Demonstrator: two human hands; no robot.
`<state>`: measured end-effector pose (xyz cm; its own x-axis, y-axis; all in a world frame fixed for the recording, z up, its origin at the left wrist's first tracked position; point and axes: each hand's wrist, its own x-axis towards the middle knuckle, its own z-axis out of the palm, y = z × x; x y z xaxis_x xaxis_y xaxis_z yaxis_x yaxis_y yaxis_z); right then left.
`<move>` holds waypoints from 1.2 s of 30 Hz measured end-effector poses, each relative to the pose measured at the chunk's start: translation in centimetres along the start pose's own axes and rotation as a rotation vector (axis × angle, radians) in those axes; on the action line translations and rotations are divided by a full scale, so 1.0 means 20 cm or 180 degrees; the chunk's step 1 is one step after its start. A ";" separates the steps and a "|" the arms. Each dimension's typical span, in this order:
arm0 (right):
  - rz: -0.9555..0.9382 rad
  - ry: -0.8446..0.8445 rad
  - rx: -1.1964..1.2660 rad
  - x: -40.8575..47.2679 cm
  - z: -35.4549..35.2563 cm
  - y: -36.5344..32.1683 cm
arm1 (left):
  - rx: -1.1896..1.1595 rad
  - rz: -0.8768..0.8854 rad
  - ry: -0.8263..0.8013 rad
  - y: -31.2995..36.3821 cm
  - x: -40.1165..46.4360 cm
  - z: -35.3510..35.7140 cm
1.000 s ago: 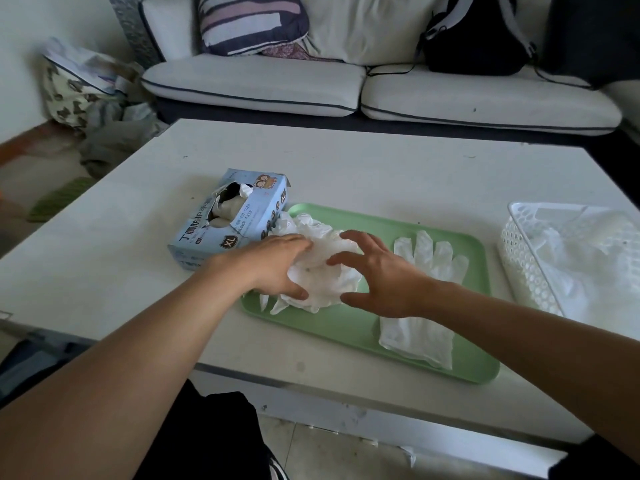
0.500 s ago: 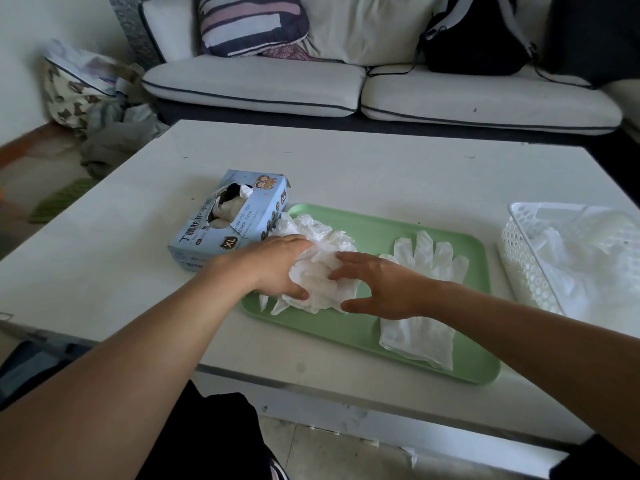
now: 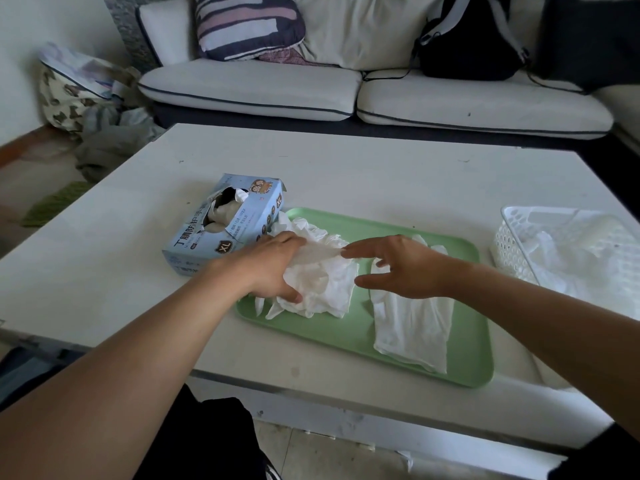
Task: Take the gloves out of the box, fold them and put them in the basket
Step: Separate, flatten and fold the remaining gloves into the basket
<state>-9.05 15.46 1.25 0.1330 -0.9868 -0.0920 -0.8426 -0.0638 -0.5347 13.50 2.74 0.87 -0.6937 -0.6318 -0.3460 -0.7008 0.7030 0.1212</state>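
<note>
A white tabletop [image 3: 346,174] is seen in front of a light sofa [image 3: 311,88], on which a striped cushion [image 3: 247,24] and a dark backpack [image 3: 467,39] are placed. On the floor at the far left a patterned bag [image 3: 69,95] and some grey cloth [image 3: 110,140] are lying.

A light blue glove box [image 3: 225,225] is lying on the tabletop, touching the left end of a green tray [image 3: 471,341]. Its top is torn open and pale gloves are visible inside. On the tray a crumpled pile of white gloves [image 3: 322,285] is found at the left, and one flat glove [image 3: 412,323] at the right. A white perforated basket [image 3: 516,251] is standing at the right edge, well apart from the box, with white gloves inside it.

The pile is gripped by the left hand [image 3: 273,265], the fingers curled over it and the thumb under. The right hand [image 3: 405,268] is held open above the flat glove, its fingers spread; one fingertip is touching a stretched part of the pile, and part of the flat glove is hidden by this hand
</note>
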 end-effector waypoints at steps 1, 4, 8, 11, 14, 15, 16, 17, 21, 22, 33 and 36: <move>0.0039 0.0025 0.0122 -0.01 -0.02 0.00 | 0.0023 -0.0027 0.0005 0.00 0.00 0.00; 0.0160 0.0283 0.0478 -0.02 -0.09 0.02 | 0.0032 -0.0133 -0.0001 0.01 0.00 0.00; 0.0232 0.0428 0.0942 -0.05 -0.17 0.02 | 0.0007 -0.0155 -0.0003 0.01 0.02 -0.01; 0.0213 0.0499 0.1148 -0.07 -0.18 0.02 | 0.0081 -0.0170 -0.0061 0.01 0.02 -0.01; 0.0168 0.0748 0.1441 -0.09 -0.24 0.02 | 0.0125 -0.0188 -0.0079 0.00 0.03 -0.01; 0.0157 0.0768 0.1578 -0.11 -0.27 0.02 | 0.0113 -0.0184 -0.0068 0.00 0.03 -0.01; 0.0140 0.0754 0.1745 -0.13 -0.29 0.02 | 0.0113 -0.0181 -0.0051 0.00 0.04 -0.01; 0.0125 0.0742 0.1934 -0.14 -0.31 0.02 | 0.0134 -0.0176 -0.0035 0.01 0.04 -0.01; 0.0099 0.0871 0.2706 -0.18 -0.33 0.03 | 0.0198 -0.0212 -0.0065 0.04 0.03 -0.04; 0.0103 0.0855 0.2896 -0.18 -0.34 0.03 | 0.0118 -0.0197 -0.0036 0.06 0.02 -0.05; -0.0156 0.0797 0.4025 -0.20 -0.39 -0.09 | -0.1574 0.0517 0.1000 0.33 0.05 -0.17; 0.0502 0.1717 0.3264 -0.21 -0.43 -0.01 | -0.3286 0.0410 0.0323 0.38 0.04 -0.27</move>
<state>-13.79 18.29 8.92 -0.3819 -0.9240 0.0191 0.0186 -0.0283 -0.9994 6.65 5.88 6.44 -0.7504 -0.6300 -0.2000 -0.3891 0.1764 0.9041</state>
